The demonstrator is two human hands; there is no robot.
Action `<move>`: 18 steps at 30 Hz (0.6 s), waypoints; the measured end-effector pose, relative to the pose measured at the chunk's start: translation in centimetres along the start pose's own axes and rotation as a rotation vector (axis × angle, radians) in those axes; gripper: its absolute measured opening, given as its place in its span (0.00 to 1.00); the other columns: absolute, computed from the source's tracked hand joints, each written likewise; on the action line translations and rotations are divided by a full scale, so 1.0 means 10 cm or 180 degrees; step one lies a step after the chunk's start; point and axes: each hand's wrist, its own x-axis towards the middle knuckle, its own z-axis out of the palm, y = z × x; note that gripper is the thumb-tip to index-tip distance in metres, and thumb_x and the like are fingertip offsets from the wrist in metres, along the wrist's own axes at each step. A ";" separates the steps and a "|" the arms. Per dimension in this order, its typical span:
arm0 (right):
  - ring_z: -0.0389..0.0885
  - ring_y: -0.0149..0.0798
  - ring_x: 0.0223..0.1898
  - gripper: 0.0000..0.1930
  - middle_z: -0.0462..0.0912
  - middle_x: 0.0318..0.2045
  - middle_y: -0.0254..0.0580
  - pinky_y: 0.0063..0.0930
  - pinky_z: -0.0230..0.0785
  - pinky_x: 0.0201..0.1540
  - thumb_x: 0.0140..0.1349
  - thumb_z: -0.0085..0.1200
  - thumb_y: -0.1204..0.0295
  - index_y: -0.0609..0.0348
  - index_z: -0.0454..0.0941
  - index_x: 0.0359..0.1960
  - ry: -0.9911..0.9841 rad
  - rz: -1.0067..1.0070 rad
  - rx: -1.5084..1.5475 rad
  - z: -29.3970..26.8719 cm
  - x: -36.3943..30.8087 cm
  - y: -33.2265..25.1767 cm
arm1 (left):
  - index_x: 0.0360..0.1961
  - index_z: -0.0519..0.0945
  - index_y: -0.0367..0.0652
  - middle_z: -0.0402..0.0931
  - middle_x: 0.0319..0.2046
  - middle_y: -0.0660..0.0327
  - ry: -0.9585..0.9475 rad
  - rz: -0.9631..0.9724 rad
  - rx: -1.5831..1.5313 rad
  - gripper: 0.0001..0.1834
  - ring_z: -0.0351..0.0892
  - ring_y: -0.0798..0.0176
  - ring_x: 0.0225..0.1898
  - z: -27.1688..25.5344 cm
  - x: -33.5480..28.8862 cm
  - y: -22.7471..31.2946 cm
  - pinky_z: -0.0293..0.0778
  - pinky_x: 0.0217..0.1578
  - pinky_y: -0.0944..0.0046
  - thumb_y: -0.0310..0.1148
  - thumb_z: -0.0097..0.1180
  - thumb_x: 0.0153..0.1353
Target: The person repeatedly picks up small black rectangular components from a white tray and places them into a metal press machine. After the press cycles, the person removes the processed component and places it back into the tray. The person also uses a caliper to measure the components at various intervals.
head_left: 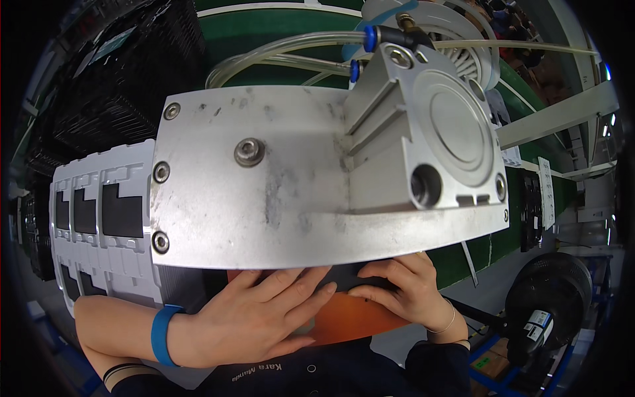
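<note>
A silver metal plate fixture (297, 192) with a cylinder block (456, 126) on its right side fills the middle and covers the work below. At its near edge lies an orange board (357, 321), with a dark flat piece (347, 281) over its far part. My left hand (258, 317) is spread flat on the orange board, fingers outstretched, some tips reaching the plate's edge. From the right, my right hand (407, 291) curls its thumb and fingers onto the dark flat piece. The fixture hides the far side of that piece.
White trays with dark L-shaped pieces (122, 208) stand at the left, with stacked black trays (126, 86) behind. Clear air hoses (284, 49) run to the cylinder. A green bench surface (271, 20) lies beyond. A round black stool (552, 298) is at the right.
</note>
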 end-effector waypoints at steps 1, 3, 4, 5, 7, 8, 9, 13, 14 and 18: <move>0.77 0.40 0.40 0.15 0.82 0.39 0.37 0.31 0.67 0.44 0.46 0.73 0.65 0.54 0.82 0.34 -0.0005 0.0010 -0.0017 -0.01 0.01 -0.02 | 0.64 0.71 0.46 0.61 0.68 0.51 0.0006 0.0003 -0.0009 0.37 0.57 0.46 0.70 0.00 0.00 0.00 0.57 0.65 0.44 0.56 0.59 0.59; 0.76 0.42 0.42 0.15 0.81 0.42 0.38 0.32 0.67 0.45 0.46 0.73 0.66 0.54 0.81 0.33 0.0007 -0.0050 -0.0043 -0.01 0.03 -0.02 | 0.64 0.71 0.45 0.61 0.68 0.50 0.0021 0.0029 -0.0023 0.37 0.59 0.46 0.69 -0.01 0.02 0.00 0.58 0.65 0.44 0.56 0.59 0.60; 0.75 0.43 0.43 0.15 0.81 0.43 0.38 0.33 0.67 0.46 0.46 0.72 0.66 0.54 0.80 0.33 0.0013 -0.0079 -0.0056 -0.02 0.05 -0.02 | 0.64 0.71 0.45 0.61 0.68 0.50 0.0045 0.0050 -0.0011 0.37 0.59 0.46 0.69 -0.01 0.02 -0.01 0.58 0.65 0.44 0.56 0.59 0.60; 0.74 0.43 0.44 0.14 0.79 0.45 0.38 0.34 0.66 0.47 0.47 0.72 0.67 0.54 0.78 0.32 -0.0021 -0.0080 0.0011 -0.03 0.07 -0.02 | 0.64 0.70 0.45 0.61 0.68 0.50 0.0069 0.0064 0.0012 0.37 0.59 0.47 0.69 -0.01 0.02 -0.01 0.58 0.64 0.44 0.56 0.59 0.60; 0.73 0.44 0.44 0.14 0.78 0.47 0.38 0.35 0.65 0.48 0.47 0.71 0.69 0.54 0.78 0.32 -0.0111 -0.0045 0.0064 -0.05 0.09 -0.01 | 0.63 0.71 0.44 0.61 0.68 0.50 0.0162 0.0105 -0.0008 0.36 0.59 0.46 0.69 0.02 0.03 -0.03 0.58 0.65 0.44 0.56 0.59 0.60; 0.73 0.44 0.44 0.14 0.77 0.48 0.38 0.35 0.64 0.49 0.48 0.71 0.69 0.54 0.77 0.32 -0.0148 -0.0041 0.0095 -0.07 0.10 -0.01 | 0.63 0.71 0.44 0.61 0.68 0.50 0.0203 0.0122 -0.0048 0.36 0.59 0.46 0.69 0.03 0.03 -0.05 0.58 0.65 0.44 0.56 0.59 0.60; 0.72 0.45 0.45 0.14 0.76 0.48 0.38 0.36 0.63 0.50 0.48 0.70 0.71 0.53 0.76 0.33 -0.0263 0.0023 0.0160 -0.09 0.11 -0.02 | 0.62 0.72 0.44 0.61 0.68 0.50 0.0244 0.0138 -0.0089 0.36 0.59 0.46 0.69 0.03 0.03 -0.06 0.58 0.65 0.44 0.56 0.59 0.60; 0.74 0.46 0.49 0.16 0.75 0.46 0.40 0.35 0.66 0.51 0.47 0.70 0.73 0.54 0.77 0.37 -0.0445 0.0166 0.0408 -0.17 0.17 -0.07 | 0.60 0.74 0.43 0.66 0.65 0.50 0.0623 0.0218 -0.0013 0.33 0.65 0.46 0.66 -0.10 -0.03 0.01 0.65 0.61 0.47 0.51 0.63 0.58; 0.75 0.46 0.49 0.16 0.76 0.46 0.41 0.35 0.67 0.51 0.47 0.70 0.74 0.55 0.77 0.37 -0.0444 0.0248 0.0466 -0.19 0.17 -0.10 | 0.59 0.75 0.44 0.68 0.63 0.50 0.0706 0.0218 0.0097 0.32 0.67 0.47 0.65 -0.14 -0.08 0.03 0.67 0.60 0.48 0.50 0.63 0.58; 0.83 0.39 0.41 0.14 0.82 0.34 0.40 0.31 0.75 0.45 0.46 0.72 0.77 0.61 0.79 0.33 -0.0435 0.0975 0.0634 -0.30 0.07 -0.22 | 0.53 0.79 0.43 0.78 0.53 0.53 0.1113 -0.0192 0.0336 0.24 0.78 0.53 0.54 -0.37 -0.55 0.07 0.74 0.52 0.52 0.40 0.66 0.57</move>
